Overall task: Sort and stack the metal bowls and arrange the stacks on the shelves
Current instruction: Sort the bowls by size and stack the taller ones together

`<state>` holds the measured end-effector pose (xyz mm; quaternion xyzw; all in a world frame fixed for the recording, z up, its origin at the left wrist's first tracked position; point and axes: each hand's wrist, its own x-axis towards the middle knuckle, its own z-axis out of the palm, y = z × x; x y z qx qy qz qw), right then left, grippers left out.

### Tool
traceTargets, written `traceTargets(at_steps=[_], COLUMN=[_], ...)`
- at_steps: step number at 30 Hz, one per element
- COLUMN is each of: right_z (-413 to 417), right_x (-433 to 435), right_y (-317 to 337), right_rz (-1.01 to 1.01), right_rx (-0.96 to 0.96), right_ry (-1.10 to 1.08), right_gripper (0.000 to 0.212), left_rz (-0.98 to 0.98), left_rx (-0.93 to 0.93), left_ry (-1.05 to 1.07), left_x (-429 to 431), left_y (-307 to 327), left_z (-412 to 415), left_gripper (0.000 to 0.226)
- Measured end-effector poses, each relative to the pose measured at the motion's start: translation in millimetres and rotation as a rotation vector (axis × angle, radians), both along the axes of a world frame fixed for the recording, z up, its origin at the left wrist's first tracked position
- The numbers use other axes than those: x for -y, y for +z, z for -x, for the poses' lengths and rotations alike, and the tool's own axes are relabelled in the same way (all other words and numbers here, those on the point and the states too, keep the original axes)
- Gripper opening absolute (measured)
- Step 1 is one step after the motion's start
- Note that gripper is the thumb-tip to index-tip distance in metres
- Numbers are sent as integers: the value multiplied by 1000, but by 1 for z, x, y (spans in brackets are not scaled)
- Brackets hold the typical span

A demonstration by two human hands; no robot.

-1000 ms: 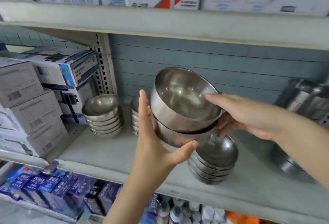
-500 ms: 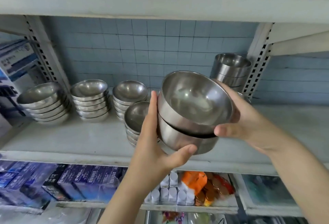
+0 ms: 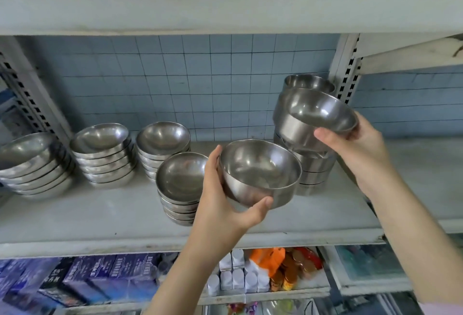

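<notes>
we are at the stacking step: our right hand (image 3: 358, 149) grasps a tilted deep bowl (image 3: 318, 111) just above the tall stack (image 3: 315, 171) on the shelf (image 3: 100, 214), our left hand (image 3: 223, 202) grasps a second bowl (image 3: 260, 171) near it, so next, we think, we must level and nest the first one.

Bare forearms (image 3: 411, 247), with a pale pink sleeve (image 3: 444, 311) on the right.

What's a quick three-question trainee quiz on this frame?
1. True or false: the left hand holds two nested bowls.
2. The right hand holds a bowl that is: A) level, B) tilted, by the tall stack, C) upside down.
3. How many shallow-bowl stacks are in view?
Key: 1 false, one bowl; 2 B; 3 four.
</notes>
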<state>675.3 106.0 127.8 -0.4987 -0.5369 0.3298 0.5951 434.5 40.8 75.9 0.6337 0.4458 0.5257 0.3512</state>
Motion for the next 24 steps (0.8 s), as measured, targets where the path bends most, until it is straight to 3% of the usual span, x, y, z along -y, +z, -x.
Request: traceTargets(at_steps=[3,12,24], right_z=[-3,-12,-50], right_x=[-22,-36,-50], right_y=[-24,-36,-43], right_rz=[78,71,183], right_rx=[107,139,262], right_ry=[-92,-105,174], right_gripper=[77,61,78], left_rz=[13,-43,-93], left_rx=[42,83,87], left_ry=[9,53,25], left_x=[-8,-27,-70], left_y=[0,6,27], left_z=[7,17,-33], left_gripper=[107,108,102])
